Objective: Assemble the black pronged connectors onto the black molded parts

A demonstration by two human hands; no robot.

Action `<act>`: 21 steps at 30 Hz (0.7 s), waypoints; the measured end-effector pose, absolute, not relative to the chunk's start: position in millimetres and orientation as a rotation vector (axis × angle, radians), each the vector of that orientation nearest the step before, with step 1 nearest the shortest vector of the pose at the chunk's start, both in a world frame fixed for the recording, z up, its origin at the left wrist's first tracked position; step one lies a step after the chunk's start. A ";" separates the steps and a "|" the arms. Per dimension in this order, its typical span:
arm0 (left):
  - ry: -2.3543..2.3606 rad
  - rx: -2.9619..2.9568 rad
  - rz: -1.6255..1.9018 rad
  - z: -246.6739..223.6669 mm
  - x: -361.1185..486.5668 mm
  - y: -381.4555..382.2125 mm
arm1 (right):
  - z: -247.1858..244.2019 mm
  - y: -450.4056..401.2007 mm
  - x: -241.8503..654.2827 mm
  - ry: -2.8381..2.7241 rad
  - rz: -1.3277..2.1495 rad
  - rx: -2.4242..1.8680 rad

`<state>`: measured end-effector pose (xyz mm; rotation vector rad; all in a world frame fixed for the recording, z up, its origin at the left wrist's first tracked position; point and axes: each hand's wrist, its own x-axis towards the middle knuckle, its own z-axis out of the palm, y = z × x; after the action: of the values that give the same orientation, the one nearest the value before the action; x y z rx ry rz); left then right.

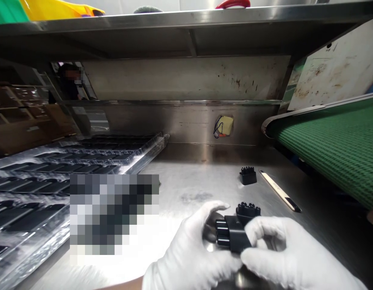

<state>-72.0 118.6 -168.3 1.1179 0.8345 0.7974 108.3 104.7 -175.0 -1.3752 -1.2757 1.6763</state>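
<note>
Two gloved hands: left hand [189,249], right hand [280,249] together grasping one black connector [235,231] near tabletop [189,189] front edge. Second connector [247,175] and one stick [280,191] toward right edge.

Both hands wear white gloves and meet low in the view, close to the body. The left hand [192,251] comes in from the bottom, palm turned to the right, its thumb stretched up and forward and its fingers curled under. The right hand [283,251] comes from the lower right, its fingers bent inward and closed, knuckles up, fingertips touching those of the left hand.
</note>
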 end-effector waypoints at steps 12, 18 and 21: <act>0.819 1.051 0.854 -172.6 -72.2 117.7 | -163.4 103.3 103.5 -1.369 1.555 -1.483; 0.914 1.242 0.801 -180.2 -77.7 115.5 | -164.4 100.1 104.4 -1.580 1.327 -1.561; 0.895 1.249 0.807 -181.7 -81.8 116.1 | -167.1 100.2 104.9 -1.662 1.209 -1.561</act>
<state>-81.8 116.1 -181.7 1.2489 0.8945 0.8071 104.9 100.2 -167.1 -1.5614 -1.6615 1.2089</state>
